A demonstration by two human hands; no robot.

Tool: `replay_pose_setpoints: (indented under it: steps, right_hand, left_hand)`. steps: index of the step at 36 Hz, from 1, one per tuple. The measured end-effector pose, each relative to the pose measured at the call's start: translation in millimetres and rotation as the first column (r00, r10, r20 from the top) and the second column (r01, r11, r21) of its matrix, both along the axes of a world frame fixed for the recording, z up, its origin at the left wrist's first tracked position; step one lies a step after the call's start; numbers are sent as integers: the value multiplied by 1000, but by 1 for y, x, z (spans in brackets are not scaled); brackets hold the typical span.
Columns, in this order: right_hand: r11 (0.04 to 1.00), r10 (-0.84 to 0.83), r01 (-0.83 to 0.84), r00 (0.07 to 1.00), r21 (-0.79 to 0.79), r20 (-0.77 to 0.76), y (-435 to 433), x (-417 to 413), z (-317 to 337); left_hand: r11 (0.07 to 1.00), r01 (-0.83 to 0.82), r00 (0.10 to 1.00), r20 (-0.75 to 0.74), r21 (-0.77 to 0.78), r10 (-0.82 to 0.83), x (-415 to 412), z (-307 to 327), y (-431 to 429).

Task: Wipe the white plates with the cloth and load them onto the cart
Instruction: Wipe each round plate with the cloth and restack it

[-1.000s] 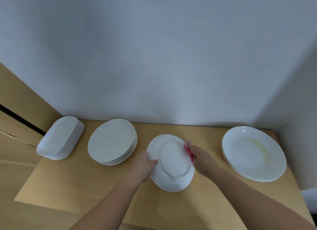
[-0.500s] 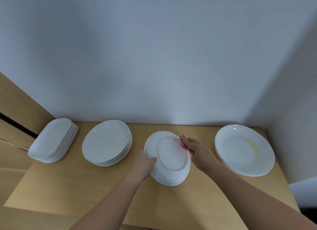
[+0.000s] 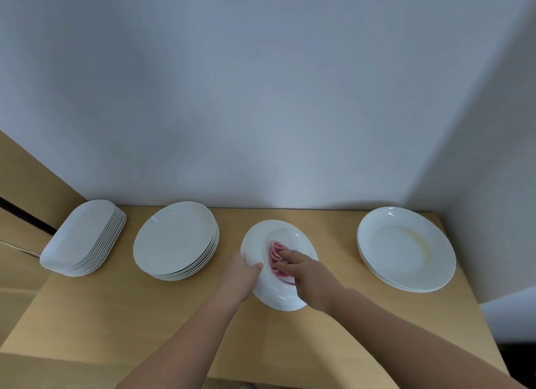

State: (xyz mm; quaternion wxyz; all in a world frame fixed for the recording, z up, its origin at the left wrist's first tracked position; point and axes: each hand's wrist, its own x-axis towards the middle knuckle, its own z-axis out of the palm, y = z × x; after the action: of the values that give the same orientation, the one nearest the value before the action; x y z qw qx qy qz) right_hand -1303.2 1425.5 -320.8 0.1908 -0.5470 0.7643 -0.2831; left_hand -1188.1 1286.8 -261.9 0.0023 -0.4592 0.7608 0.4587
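Right hand [image 3: 307,275], fingers clamping folded pink cloth [image 3: 277,258], slid from rim into round white plate [image 3: 278,264] centre; left hand [image 3: 242,275] gripped plate's left rim. Wiping underway.

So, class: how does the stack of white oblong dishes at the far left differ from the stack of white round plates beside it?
The stack of white oblong dishes holds elongated, rounded-corner pieces; the stack of white round plates holds circular ones. The oblong stack shows more layers than the round stack. The oblong dishes sit against the wooden panel; the round plates stand nearer the centre. Both are plain white and rest on the wooden table.
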Motion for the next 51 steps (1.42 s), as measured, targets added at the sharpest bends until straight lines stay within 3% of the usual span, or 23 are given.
replay_pose_setpoints:
  steps: [6, 12, 17, 21, 23, 24, 27, 31, 36, 41, 48, 51]
  right_hand:
    - [991, 133, -130, 988, 41, -78, 31, -11, -7]
    - [974, 145, -119, 981, 192, -129, 40, -41, -5]
    - [977, 23, 14, 986, 214, -168, 39, -61, 0]
    - [945, -275, 297, 948, 135, -160, 38, -67, -12]
    - [946, -260, 293, 941, 140, -215, 37, -64, -22]
    - [937, -283, 311, 942, 158, -181, 37, -60, -26]
    - [917, -396, 375, 898, 135, 192, 37, -37, -32]
    - [888, -439, 422, 896, 181, 70, 35, -16, -21]
    - [837, -543, 499, 806, 222, 235, 37, 1, -15]
    - [795, -603, 580, 787, 179, 131, 39, 27, -16]
    - [718, -680, 666, 614, 199, 400, 33, 53, -9]
    - [735, -672, 651, 660, 192, 335, 32, 66, -5]
  left_hand:
    - [1000, -15, 1000, 3, -2, 15, -1, -2, -1]
    - [1000, -17, 1000, 7, 3, 17, -4, 0, 0]
    - [1000, -12, 999, 33, 0, 12, -8, 1, 1]
    - [1000, -17, 999, 37, 1, 17, -9, 1, 0]
    - [1000, -26, 999, 36, 18, 25, -9, 0, 0]
    - [999, -30, 999, 33, 28, 29, -8, -1, 0]
    - [999, -37, 998, 45, 35, 35, -7, -3, 0]
    - [997, -56, 998, 38, 59, 54, -3, -8, -1]
    - [997, -52, 999, 0, 64, 52, -3, -10, 0]
    - [999, -26, 999, 21, 40, 25, -5, -8, 0]
    - [997, -40, 999, 23, 69, 38, 1, -12, 3]
    - [994, -59, 998, 9, 92, 58, 2, -13, 6]
